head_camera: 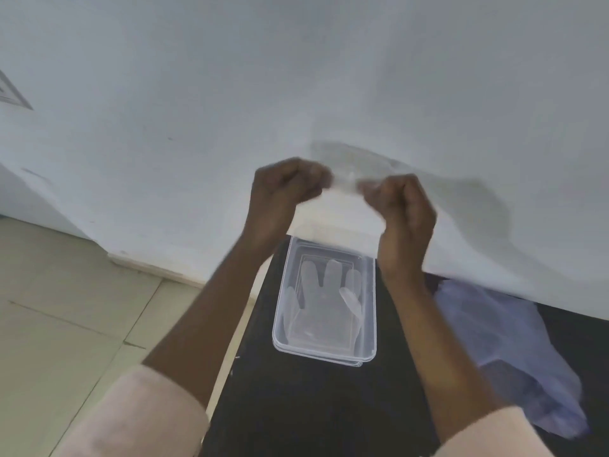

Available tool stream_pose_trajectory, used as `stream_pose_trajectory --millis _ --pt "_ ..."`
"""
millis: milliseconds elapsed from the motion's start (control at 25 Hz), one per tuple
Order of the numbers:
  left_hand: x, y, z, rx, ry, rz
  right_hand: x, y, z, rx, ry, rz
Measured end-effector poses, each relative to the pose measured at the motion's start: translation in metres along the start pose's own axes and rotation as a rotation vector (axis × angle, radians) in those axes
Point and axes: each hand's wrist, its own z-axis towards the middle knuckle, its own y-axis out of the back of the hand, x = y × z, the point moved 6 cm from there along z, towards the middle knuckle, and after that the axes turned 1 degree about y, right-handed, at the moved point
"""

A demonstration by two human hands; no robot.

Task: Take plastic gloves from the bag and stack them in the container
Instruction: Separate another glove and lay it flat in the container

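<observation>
Holding a clear glove (pixel 346 192) stretched between them, the left hand (pixel 283 189) and right hand (pixel 402 206) are both pinched closed on its top edge, raised above the box (pixel 324 352). The film is blurred and almost invisible. One glove already lies flat in the box, fingers toward the wall (pixel 296 77). The bag (pixel 514 341) sits just right of the box on the dark table (pixel 296 407). To do this well, I would keep the film taut, lower it straight and match it to the glove below. The table's left edge runs close beside the box and the wall stands just behind, so there is little room there; free space is overhead.
</observation>
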Motion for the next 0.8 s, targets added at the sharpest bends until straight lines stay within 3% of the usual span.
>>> stream_pose_trajectory --millis 240,480,800 --pt "0.138 0.023 -0.051 -0.034 0.364 0.381 -0.109 0.013 -0.091 0.173 -0.413 -0.311" --pt "0.170 0.004 -0.060 0.035 0.349 0.642 -0.141 0.013 -0.107 0.236 -0.539 -0.531" --pt "0.210 -0.009 -0.079 0.039 0.403 0.781 -0.166 0.010 -0.127 0.270 -0.652 -0.746"
